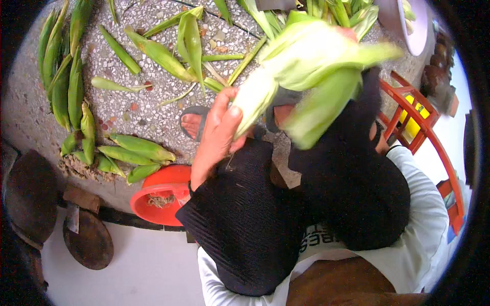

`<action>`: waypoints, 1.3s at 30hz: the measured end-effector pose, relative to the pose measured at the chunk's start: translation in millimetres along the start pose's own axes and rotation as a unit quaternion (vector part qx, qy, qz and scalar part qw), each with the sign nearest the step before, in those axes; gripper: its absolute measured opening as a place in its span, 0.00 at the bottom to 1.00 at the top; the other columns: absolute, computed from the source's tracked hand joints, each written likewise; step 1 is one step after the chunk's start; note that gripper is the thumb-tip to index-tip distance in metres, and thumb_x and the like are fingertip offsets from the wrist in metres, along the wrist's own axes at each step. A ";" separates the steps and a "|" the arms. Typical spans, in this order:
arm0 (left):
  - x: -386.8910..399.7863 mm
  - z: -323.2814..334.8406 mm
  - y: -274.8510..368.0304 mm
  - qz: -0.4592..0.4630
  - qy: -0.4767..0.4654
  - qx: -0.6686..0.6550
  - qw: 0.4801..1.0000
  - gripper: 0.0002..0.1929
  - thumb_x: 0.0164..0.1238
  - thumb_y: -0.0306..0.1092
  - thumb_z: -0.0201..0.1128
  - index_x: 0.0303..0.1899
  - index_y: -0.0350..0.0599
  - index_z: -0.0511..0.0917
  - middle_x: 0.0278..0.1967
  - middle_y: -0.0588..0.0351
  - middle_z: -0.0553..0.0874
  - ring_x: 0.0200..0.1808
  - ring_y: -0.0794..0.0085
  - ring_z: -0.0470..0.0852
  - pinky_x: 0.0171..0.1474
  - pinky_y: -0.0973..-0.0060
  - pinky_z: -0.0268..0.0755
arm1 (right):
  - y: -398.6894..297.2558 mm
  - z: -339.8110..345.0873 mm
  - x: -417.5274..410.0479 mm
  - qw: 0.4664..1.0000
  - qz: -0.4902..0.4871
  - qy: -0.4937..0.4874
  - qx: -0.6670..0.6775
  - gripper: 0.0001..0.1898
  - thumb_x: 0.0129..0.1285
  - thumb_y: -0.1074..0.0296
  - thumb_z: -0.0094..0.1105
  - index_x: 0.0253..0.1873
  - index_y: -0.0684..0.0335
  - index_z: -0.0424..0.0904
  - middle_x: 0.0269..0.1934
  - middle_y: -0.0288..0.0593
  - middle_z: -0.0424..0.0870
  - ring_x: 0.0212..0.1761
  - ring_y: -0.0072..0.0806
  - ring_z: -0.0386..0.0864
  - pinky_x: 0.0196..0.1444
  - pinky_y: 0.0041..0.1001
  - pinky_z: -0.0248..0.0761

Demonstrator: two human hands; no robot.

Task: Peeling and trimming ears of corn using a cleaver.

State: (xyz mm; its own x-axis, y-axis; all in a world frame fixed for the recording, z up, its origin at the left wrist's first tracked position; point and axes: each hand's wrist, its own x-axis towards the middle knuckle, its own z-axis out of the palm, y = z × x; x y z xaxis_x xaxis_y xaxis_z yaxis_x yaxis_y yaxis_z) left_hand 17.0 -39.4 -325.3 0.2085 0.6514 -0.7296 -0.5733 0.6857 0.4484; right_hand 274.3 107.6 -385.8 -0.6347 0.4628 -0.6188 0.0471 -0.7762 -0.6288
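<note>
My left hand (220, 126) grips the lower end of a corn ear (254, 99), held above my feet between my knees. Pale inner husk covers that end. Loosened husk leaves (323, 109) fan out toward the upper right, blurred by motion. My right hand is mostly hidden; a reddish, skin-like patch shows at the top of the husk, but its hold is unclear. By my right knee a white sleeve (417, 172) and a bit of skin are visible. Husk leaves (191, 42) lie on the speckled floor (118, 99) beyond my feet.
Unhusked corn ears (61, 84) lie at left, with several more (134, 149) nearer me. A red plastic basin (139, 212) stands by my left knee. A pale basin (417, 38) holding light pieces is at upper right. A red chair frame (425, 122) stands at right.
</note>
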 end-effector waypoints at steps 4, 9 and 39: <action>-22.5 -17.8 -28.3 -0.138 -0.051 -0.176 0.973 0.30 0.65 0.62 0.50 0.50 0.40 0.69 0.21 0.56 0.72 0.11 0.84 0.63 0.10 0.88 0.49 | -83.2 -26.6 -12.8 0.960 -0.145 0.086 0.223 0.18 0.68 0.57 0.47 0.56 0.63 0.69 0.43 0.43 0.78 0.39 0.31 0.76 0.38 0.23 0.70; -7.5 -30.0 -42.7 0.010 -0.026 -0.422 0.906 0.32 0.68 0.64 0.43 0.47 0.36 0.69 0.19 0.55 0.65 0.06 0.81 0.53 0.06 0.86 0.49 | -97.3 44.2 33.1 0.984 -0.118 0.068 0.117 0.19 0.70 0.54 0.47 0.55 0.62 0.69 0.40 0.39 0.79 0.33 0.26 0.78 0.34 0.21 0.73; 48.6 1.0 -18.8 -0.042 -0.307 -0.652 0.692 0.16 0.71 0.45 0.45 0.32 0.40 0.63 0.23 0.56 0.67 0.10 0.75 0.68 0.13 0.79 0.60 | -23.0 114.5 58.0 0.974 0.185 -0.129 0.016 0.30 0.65 0.46 0.52 0.59 0.69 0.67 0.48 0.45 0.77 0.52 0.28 0.75 0.57 0.28 0.66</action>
State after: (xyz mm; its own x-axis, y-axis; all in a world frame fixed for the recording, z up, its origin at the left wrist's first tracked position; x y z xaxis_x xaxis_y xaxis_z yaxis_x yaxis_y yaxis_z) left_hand 38.7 -20.3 -368.7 0.3523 0.9168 -0.1879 -0.6831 0.1147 -0.7213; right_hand 148.1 103.3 -353.3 -0.7520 0.0300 -0.6585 0.2868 -0.8846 -0.3677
